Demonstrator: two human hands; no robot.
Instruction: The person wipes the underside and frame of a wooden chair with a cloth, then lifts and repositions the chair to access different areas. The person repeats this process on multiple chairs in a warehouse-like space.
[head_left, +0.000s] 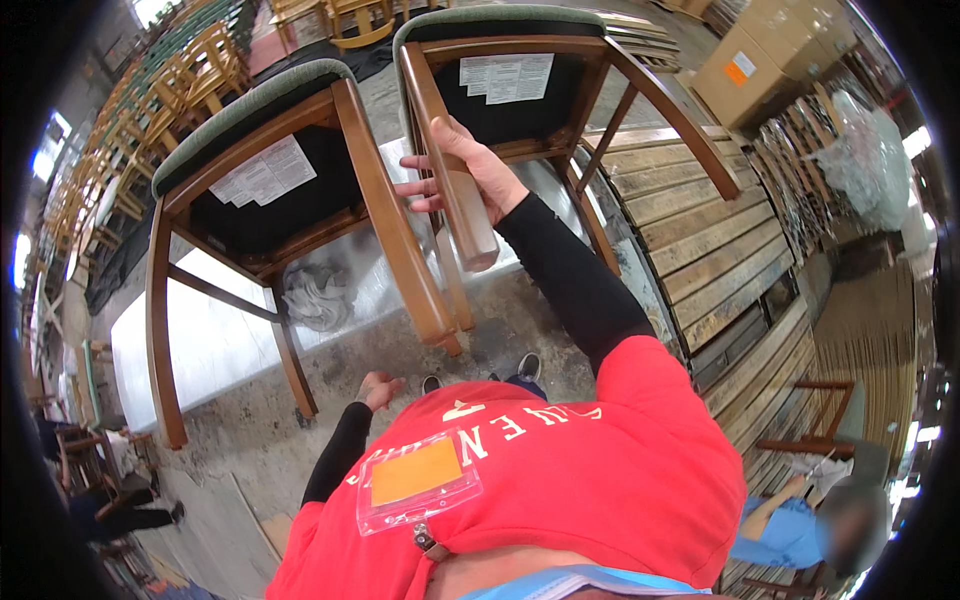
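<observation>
Two wooden chairs with grey-green padded seats lie tipped on a low, shiny silver-white surface (205, 335), undersides and legs facing me. White printed sheets are fixed under both seats. My right hand (480, 172) is at the front leg of the right chair (580, 62), thumb on the near side and fingers passing behind it. Those fingertips come out spread, close to the leg of the left chair (255, 150); I cannot tell whether they touch it. Low by my body, my left hand (380, 390) holds nothing, its fingers loosely bent and partly hidden.
Slatted wooden pallets (700, 215) stand at the right, with a cardboard box (765, 65) behind. A crumpled grey-white cloth (318, 297) lies between the left chair's legs. Many chairs (185, 80) fill the far left. A person in blue (785, 530) is at the lower right.
</observation>
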